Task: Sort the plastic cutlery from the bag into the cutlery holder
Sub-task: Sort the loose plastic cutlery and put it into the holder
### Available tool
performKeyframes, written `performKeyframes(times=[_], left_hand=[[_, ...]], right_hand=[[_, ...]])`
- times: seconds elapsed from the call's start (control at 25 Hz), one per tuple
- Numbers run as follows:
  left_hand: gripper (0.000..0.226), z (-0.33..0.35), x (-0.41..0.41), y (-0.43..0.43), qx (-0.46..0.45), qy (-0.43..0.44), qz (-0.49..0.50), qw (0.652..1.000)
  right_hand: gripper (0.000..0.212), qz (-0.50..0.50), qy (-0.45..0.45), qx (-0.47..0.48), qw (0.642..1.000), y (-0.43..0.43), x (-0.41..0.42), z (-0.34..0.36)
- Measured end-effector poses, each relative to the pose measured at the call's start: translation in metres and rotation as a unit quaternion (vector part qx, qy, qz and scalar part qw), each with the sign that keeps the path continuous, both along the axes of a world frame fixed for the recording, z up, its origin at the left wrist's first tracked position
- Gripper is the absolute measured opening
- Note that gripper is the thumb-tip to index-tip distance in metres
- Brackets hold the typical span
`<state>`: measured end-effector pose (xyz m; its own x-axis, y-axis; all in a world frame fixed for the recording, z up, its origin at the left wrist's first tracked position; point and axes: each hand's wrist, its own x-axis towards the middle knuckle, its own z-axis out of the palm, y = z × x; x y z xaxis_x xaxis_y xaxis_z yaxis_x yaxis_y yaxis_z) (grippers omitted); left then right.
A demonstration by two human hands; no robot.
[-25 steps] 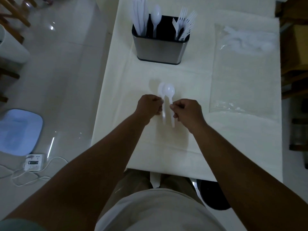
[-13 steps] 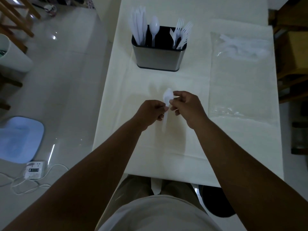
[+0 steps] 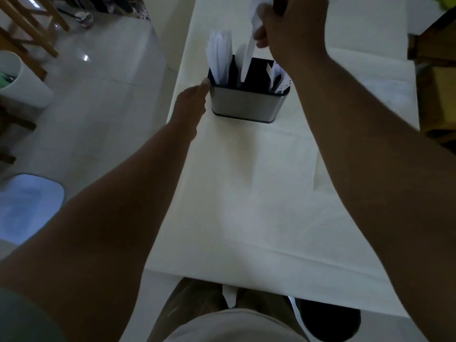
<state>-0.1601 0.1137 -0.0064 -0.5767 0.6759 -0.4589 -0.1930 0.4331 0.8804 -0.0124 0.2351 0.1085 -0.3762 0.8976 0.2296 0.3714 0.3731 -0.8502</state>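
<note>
Right grip (image 3: pixel 291 23): spoon (image 3: pixel 247 59) hangs below, tip inside holder (image 3: pixel 246 104).

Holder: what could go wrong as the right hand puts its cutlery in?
The handle held by the right hand hangs beside the knives; it might slip into their compartment. The left hand only touches the end of the holder, near the table edge; a snag could tip it.

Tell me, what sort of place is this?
Probably a home dining area: a cloth-covered table, a wooden chair on glossy floor tiles, and a white bin.
</note>
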Motion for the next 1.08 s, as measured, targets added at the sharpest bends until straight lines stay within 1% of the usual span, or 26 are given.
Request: performKeyframes(times=[0.12, 0.2, 0.32, 0.4, 0.48, 0.52, 0.6, 0.68, 0.72, 0.8, 0.88, 0.92, 0.96, 1.0, 1.04, 1.08], left_hand=[[0.036, -0.007, -0.007, 0.013, -0.004, 0.006, -0.028, 1.000], [0.036, -0.010, -0.008, 0.016, -0.007, 0.011, -0.025, 1.000], [0.031, -0.012, -0.008, 0.016, 0.001, -0.001, -0.023, 1.000], [0.031, -0.013, -0.009, 0.016, 0.006, -0.008, -0.026, 1.000], [0.032, -0.013, -0.009, 0.016, 0.009, -0.012, -0.029, 0.999], [0.033, -0.014, -0.009, 0.016, 0.009, -0.014, -0.028, 0.999], [0.030, -0.012, -0.008, 0.015, 0.011, -0.014, -0.027, 0.999], [0.026, -0.010, -0.006, 0.014, 0.016, -0.007, -0.030, 0.999], [0.026, -0.009, -0.006, 0.013, 0.018, -0.007, -0.033, 0.999], [0.026, -0.007, -0.007, 0.013, 0.011, -0.006, -0.037, 0.999], [0.029, -0.003, -0.006, 0.015, -0.005, 0.011, -0.037, 0.999], [0.030, -0.002, -0.003, 0.015, -0.018, 0.059, -0.036, 0.997], [0.032, -0.002, 0.002, 0.013, -0.033, 0.144, -0.031, 0.989], [0.036, -0.001, 0.010, 0.008, -0.036, 0.247, -0.012, 0.968], [0.043, 0.002, 0.023, 0.001, -0.008, 0.355, 0.011, 0.935], [0.050, 0.004, 0.040, -0.006, 0.050, 0.453, 0.016, 0.890]], right_hand=[[0.014, 0.015, -0.064, 0.017, 0.998, 0.014, -0.019, -0.012], [0.014, 0.024, -0.159, 0.062, 0.985, 0.018, -0.023, -0.025], [0.023, 0.036, -0.318, 0.127, 0.939, 0.015, -0.021, -0.037], [0.022, 0.069, -0.399, 0.180, 0.896, 0.011, -0.022, -0.041], [0.017, 0.086, -0.451, 0.238, 0.856, 0.010, -0.024, -0.044], [0.017, 0.085, -0.466, 0.260, 0.842, 0.010, -0.025, -0.043], [0.028, 0.086, -0.486, 0.281, 0.823, 0.008, -0.024, -0.042], [0.042, 0.088, -0.487, 0.283, 0.822, 0.003, -0.018, -0.041], [0.043, 0.084, -0.476, 0.284, 0.828, 0.000, -0.014, -0.041], [0.035, 0.062, -0.450, 0.275, 0.847, -0.006, -0.002, -0.040], [0.033, 0.041, -0.412, 0.238, 0.878, -0.015, 0.013, -0.039], [0.033, 0.031, -0.390, 0.224, 0.892, -0.019, 0.023, -0.038], [0.034, 0.020, -0.366, 0.219, 0.904, -0.025, 0.035, -0.039], [0.035, 0.006, -0.336, 0.222, 0.915, -0.030, 0.050, -0.041], [0.037, -0.009, -0.307, 0.228, 0.924, -0.035, 0.069, -0.045], [0.042, -0.022, -0.292, 0.231, 0.928, -0.040, 0.089, -0.051]])
